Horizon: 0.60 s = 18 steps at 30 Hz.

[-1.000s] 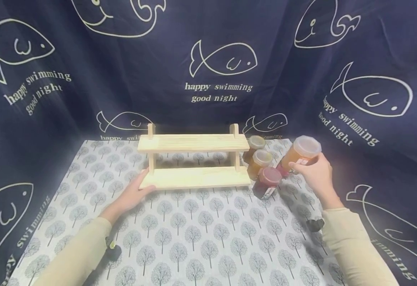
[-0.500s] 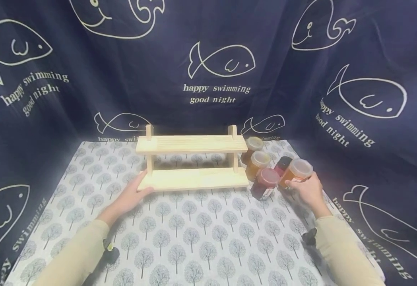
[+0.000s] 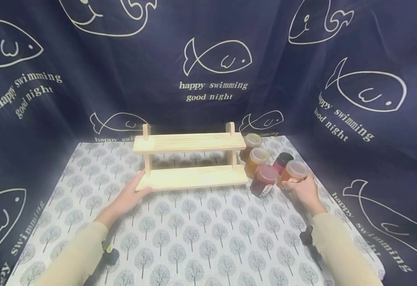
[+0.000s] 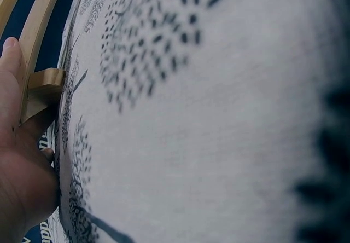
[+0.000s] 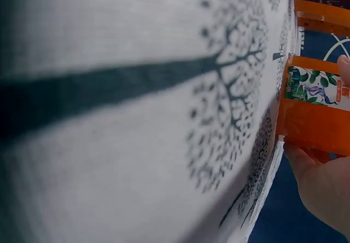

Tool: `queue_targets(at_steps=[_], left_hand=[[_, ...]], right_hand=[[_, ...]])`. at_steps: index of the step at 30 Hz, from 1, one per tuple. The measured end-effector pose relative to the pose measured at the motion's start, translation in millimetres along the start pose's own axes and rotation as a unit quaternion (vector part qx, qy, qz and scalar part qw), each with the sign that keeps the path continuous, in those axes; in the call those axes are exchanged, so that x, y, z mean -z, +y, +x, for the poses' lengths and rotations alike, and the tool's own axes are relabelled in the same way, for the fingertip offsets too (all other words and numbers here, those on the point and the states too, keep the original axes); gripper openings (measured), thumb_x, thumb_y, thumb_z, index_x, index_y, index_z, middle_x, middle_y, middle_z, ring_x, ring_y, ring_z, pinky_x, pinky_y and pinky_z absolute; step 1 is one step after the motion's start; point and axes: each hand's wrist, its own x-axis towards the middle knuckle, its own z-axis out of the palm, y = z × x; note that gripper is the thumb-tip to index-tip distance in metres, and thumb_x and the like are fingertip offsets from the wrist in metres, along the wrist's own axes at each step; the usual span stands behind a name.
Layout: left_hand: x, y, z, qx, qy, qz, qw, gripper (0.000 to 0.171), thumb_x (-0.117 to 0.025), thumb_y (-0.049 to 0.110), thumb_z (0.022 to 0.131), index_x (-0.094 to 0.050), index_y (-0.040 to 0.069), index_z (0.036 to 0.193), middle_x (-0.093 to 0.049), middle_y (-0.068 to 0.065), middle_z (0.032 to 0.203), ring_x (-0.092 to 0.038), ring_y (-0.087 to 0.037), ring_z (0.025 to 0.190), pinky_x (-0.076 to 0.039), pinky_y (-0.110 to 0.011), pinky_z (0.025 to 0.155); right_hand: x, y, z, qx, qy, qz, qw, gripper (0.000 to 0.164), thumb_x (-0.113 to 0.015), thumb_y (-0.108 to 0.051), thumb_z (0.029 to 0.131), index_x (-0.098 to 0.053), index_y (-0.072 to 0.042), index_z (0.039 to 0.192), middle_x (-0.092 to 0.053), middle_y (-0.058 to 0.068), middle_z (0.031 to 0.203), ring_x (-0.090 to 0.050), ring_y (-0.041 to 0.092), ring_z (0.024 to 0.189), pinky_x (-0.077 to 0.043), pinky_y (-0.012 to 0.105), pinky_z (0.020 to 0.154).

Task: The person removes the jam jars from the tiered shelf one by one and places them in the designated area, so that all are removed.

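A two-tier wooden shelf rack [image 3: 190,178] stands toward the back of the table. At its left end my left hand [image 3: 124,200] grips the lower board; the left wrist view has the thumb along the wood [image 4: 39,40]. My right hand [image 3: 306,194] holds an orange jar [image 3: 295,170] with a translucent lid, low at the tablecloth. A patterned label shows on that jar [image 5: 311,122] in the right wrist view, with the right hand [image 5: 328,191] around its side. Just left of it stands a dark red jar [image 3: 264,182], and behind it a black-lidded jar [image 3: 283,159] with red contents.
Two amber jars [image 3: 256,163] with pale lids stand close against the rack's right end. The table wears a white cloth [image 3: 208,238] printed with grey trees. Dark blue curtains [image 3: 129,79] with fish drawings hang around the back and sides.
My right hand has brought the orange jar down and to the left, beside the dark red jar. The black-lidded jar behind it has come into sight. The left hand stays on the rack.
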Motion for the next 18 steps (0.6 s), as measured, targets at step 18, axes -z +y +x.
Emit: queue_targets(at_steps=[18], left_hand=[[3.9,-5.6,-6.4,0.019,-0.019,0.018,0.9995,0.087,-0.060,0.049,0.099,-0.012,0.016,0.164,-0.012,-0.021,0.166,-0.014,-0.046,0.150,-0.011,-0.070,0.117]], right_hand=[[11.7,-28.3,-14.9,0.013,-0.004,-0.013,1.000,0.111,-0.080,-0.042,0.086,-0.008,-0.004,0.161,-0.028,0.032,0.157,-0.032,0.052,0.140,-0.027,0.066,0.114]])
